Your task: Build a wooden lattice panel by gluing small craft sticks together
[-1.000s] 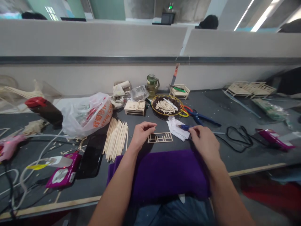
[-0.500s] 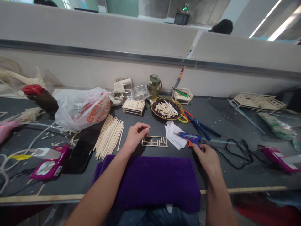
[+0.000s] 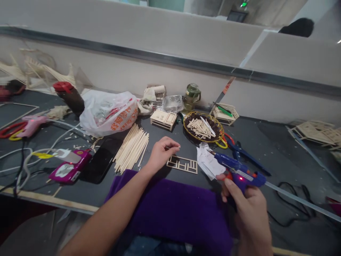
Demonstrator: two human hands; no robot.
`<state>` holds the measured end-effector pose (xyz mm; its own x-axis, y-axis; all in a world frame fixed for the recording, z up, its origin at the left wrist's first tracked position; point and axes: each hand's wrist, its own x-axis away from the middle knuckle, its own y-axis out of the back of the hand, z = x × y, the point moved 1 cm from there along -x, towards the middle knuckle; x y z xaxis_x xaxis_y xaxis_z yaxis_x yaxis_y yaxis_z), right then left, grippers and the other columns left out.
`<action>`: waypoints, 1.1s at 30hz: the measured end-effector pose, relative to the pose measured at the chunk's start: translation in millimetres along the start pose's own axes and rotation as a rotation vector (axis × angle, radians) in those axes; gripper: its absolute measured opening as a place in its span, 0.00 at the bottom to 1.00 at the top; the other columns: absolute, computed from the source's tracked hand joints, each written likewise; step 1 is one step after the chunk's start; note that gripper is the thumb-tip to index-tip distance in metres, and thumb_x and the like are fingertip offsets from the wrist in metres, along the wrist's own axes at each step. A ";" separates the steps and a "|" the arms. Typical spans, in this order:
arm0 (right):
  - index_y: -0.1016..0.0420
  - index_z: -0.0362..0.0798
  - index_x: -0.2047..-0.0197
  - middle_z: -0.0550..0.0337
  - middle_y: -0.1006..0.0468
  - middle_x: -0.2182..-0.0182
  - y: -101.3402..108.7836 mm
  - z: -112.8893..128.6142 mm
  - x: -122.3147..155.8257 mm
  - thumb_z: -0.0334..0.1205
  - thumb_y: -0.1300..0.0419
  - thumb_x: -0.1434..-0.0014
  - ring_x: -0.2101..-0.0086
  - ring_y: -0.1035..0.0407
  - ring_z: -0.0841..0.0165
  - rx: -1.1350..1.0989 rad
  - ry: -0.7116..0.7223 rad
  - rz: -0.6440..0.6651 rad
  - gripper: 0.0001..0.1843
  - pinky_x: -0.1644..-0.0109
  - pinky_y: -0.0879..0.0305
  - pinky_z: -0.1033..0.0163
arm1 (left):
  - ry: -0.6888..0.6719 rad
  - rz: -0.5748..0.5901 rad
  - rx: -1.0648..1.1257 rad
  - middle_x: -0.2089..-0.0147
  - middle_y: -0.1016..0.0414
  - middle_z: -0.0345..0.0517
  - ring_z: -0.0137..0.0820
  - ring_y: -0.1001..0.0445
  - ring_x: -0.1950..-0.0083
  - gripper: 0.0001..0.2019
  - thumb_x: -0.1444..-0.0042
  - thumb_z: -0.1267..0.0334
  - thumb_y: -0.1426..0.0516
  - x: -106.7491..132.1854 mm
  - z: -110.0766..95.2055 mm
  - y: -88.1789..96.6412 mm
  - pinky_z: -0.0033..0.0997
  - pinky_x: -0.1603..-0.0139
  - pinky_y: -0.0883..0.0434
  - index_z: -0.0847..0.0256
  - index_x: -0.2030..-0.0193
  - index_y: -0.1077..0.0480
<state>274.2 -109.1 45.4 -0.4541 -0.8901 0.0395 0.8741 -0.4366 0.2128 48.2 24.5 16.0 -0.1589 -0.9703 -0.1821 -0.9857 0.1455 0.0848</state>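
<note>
A blue hot glue gun [image 3: 234, 167] with an orange trigger and a lit red light is gripped in my right hand [image 3: 247, 202]. It is raised off the table, nozzle pointing left, and a long clear glue stick trails from its back. My left hand [image 3: 163, 153] is pinched shut; a tiny pale end of a wooden stick piece [image 3: 179, 147] shows at the fingertips. Just below those fingers lies a small flat frame [image 3: 183, 165] of glued wooden sticks. Crumpled white paper [image 3: 209, 161] rests between the frame and the nozzle.
Loose wooden sticks [image 3: 132, 149] lie left of my left hand, beside a black phone [image 3: 102, 160]. Behind are a yellow-rimmed basket [image 3: 189, 133] of short pieces, a plastic bag [image 3: 109, 113] and blue-handled pliers [image 3: 250, 158]. A purple cloth [image 3: 170, 209] covers the near edge.
My right hand has lifted the glue gun off the paper and brought it nearer to me. My left hand stays pinched above the frame. The view has turned left.
</note>
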 end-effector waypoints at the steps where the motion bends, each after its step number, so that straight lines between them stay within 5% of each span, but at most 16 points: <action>1: 0.22 0.49 0.66 0.62 0.29 0.82 -8.6 3.6 -0.8 0.53 0.36 0.47 0.81 0.37 0.69 0.037 0.024 0.018 0.15 0.77 0.38 0.62 | -0.026 -0.009 -0.031 0.66 0.27 0.43 0.28 0.28 0.66 0.03 0.50 0.65 0.37 0.1 -1.7 0.8 0.27 0.66 0.31 0.59 0.67 0.22; 9: 0.20 0.50 0.67 0.55 0.23 0.77 -56.4 0.3 -12.7 0.59 0.39 0.49 0.71 0.28 0.57 0.389 0.202 -0.053 0.21 0.66 0.32 0.55 | -0.058 -0.009 -0.040 0.67 0.26 0.42 0.28 0.28 0.66 0.02 0.48 0.66 0.37 0.6 -7.1 4.9 0.27 0.65 0.32 0.60 0.67 0.23; 33: 0.20 0.46 0.67 0.58 0.24 0.79 -58.2 -15.5 -15.5 0.56 0.39 0.45 0.72 0.27 0.61 0.385 0.374 -0.007 0.20 0.67 0.31 0.58 | -0.094 -0.011 -0.064 0.67 0.28 0.41 0.26 0.31 0.67 0.02 0.48 0.70 0.37 -0.4 -9.0 6.5 0.27 0.65 0.36 0.61 0.67 0.23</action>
<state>233.0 -72.0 17.2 -0.3063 -0.9038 -0.2989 0.7131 -0.4259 0.5569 42.4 24.0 25.5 -0.1560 -0.9490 -0.2739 -0.9823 0.1199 0.1438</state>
